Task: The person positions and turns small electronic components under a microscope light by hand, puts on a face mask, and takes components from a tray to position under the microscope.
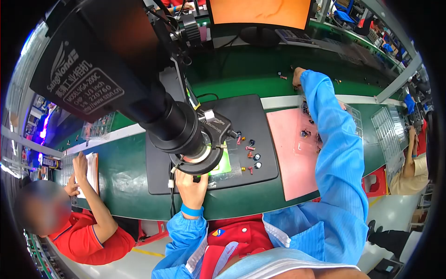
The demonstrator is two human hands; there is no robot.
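My left hand is under the round lens of the black microscope, at the front edge of the black mat. Its fingertips are partly hidden by the lens ring, beside a bright green piece. Several small parts with round dark and silver ends lie on the mat to its right. My right hand reaches far forward over the green conveyor belt. Its fingers are bent, and what they hold, if anything, is too small to tell. A small part lies on the belt to its left.
A pink sheet with a clear tray of parts lies under my right sleeve. Behind the belt stands a monitor. A co-worker in red sits at the left, another person at the far right, near wire racks.
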